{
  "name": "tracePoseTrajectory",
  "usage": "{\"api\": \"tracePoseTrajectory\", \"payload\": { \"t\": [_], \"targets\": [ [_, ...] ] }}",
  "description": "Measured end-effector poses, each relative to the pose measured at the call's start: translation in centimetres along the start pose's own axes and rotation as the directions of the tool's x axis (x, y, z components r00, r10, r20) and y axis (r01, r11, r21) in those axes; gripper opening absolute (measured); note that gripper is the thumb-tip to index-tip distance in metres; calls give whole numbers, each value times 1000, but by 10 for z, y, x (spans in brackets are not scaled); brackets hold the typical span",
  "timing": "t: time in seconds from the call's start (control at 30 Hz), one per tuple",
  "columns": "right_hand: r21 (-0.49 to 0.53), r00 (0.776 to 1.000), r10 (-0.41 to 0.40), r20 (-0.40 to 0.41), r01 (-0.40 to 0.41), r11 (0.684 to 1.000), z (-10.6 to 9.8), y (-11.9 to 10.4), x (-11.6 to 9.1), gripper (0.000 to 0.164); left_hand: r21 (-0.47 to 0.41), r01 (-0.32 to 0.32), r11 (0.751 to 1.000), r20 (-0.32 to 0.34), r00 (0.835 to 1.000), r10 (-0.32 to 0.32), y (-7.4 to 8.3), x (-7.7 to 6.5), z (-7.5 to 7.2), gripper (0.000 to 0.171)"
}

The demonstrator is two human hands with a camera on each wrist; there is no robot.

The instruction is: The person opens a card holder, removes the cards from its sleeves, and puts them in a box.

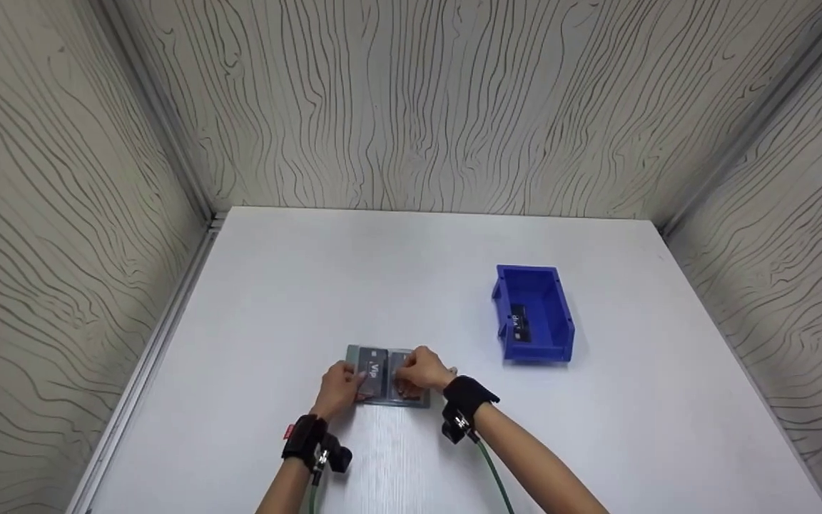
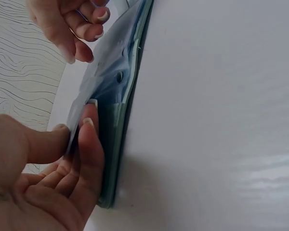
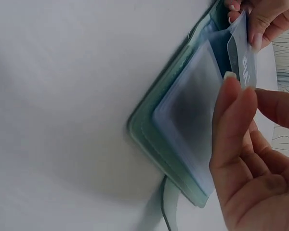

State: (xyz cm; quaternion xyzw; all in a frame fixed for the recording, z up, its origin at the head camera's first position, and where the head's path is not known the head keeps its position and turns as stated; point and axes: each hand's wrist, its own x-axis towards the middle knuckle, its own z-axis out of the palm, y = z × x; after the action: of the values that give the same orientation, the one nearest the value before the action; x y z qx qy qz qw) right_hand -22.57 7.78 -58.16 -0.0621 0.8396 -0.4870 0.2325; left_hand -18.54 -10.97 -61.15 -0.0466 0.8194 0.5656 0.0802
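Note:
A green card holder (image 1: pixel 352 353) lies spread on the white table, with clear plastic sleeves (image 3: pixel 188 110) inside. On its left side a dark grey card (image 1: pixel 373 360) marked "Vip" shows through a sleeve. My left hand (image 1: pixel 340 389) pinches that lifted sleeve at its outer edge, thumb on one face and fingers behind it, as the left wrist view shows. Over the right side hovers my right hand (image 1: pixel 425 370), fingers loosely bent. In the left wrist view its fingertips (image 2: pixel 67 54) look apart from the plastic, with nothing visible between them.
To the right on the table stands a blue plastic bin (image 1: pixel 538 353), with dark card (image 1: pixel 520 325) material against its left wall. A strap (image 3: pixel 170 202) sticks out from the card holder's edge. Wood-grain panels (image 1: pixel 411 107) enclose the table at the back and both sides.

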Motion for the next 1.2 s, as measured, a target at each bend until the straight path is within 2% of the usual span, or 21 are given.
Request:
{"api": "tracePoseTrajectory", "payload": {
  "t": [0.3,0.5,0.6,0.77,0.83,1.03,1.2],
  "targets": [
    [6,999,29,18,-29,1000,12,-2,0,19,-4,4,1000,-3,1000,-4,-1,1,2,16],
    [114,998,53,31,-56,992,18,0,1,16,33,-6,999,-36,999,7,1,2,3,16],
    [156,996,76,42,-82,984,19,2,2,15,75,-15,997,-62,998,20,0,3,3,17],
    [177,995,78,60,-88,980,18,4,1,13,196,-81,977,-111,988,104,0,4,4,19],
    [183,995,72,64,-83,980,16,5,0,12,231,-89,969,-126,985,121,-1,5,5,18],
    [169,998,37,57,-46,985,5,8,-4,12,273,-55,961,-175,979,106,0,5,4,17],
    [177,998,58,30,-63,982,-6,10,-7,13,323,-32,946,-220,970,108,0,4,4,16]
  ]
}}
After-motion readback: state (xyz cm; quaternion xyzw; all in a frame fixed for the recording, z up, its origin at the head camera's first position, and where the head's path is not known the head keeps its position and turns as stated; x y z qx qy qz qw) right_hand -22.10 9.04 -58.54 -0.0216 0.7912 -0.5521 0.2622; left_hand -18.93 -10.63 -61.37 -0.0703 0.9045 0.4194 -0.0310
